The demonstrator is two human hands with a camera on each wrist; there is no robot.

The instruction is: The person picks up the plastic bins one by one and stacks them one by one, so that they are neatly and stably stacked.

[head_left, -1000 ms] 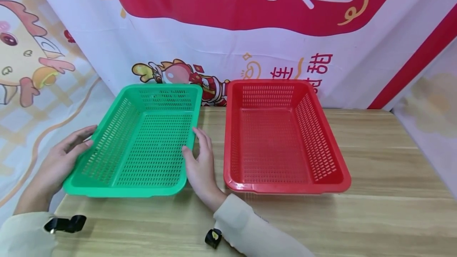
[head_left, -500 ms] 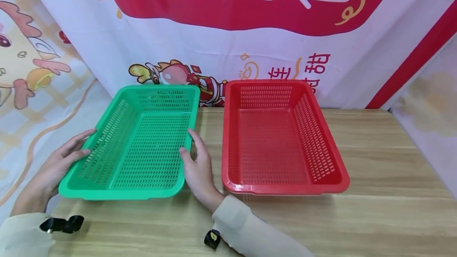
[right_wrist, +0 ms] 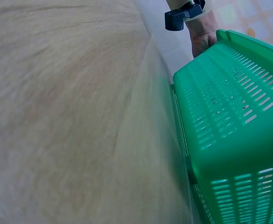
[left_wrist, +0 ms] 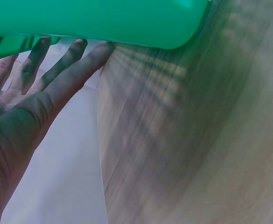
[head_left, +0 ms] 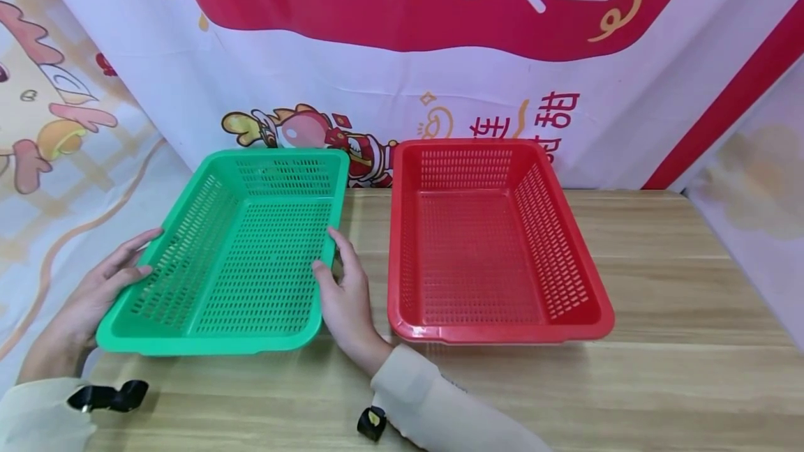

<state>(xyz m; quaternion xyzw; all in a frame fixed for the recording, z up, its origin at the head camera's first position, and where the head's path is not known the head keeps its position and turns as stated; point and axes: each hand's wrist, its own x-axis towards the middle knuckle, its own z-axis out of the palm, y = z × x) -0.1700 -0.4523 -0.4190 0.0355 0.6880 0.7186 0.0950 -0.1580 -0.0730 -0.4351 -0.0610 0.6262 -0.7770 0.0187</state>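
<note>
A green plastic basket with slotted sides stands on the left of the wooden table, nothing inside it. My left hand holds its left rim, thumb on top; in the left wrist view the long fingers reach under the rim with their tips at it. On the opposite side, my right hand grips the right rim between thumb and fingers. The right wrist view shows the basket's slotted wall from outside, with the left hand beyond it.
To the right, a red plastic basket of similar shape stands on the table, a narrow gap from my right hand. A printed cloth hangs behind both baskets, and another patterned cloth borders the left side.
The green basket has shifted slightly to the left and toward me, both hands moving along with it. The red basket drifts only slightly left in the view, along with the backdrop.
</note>
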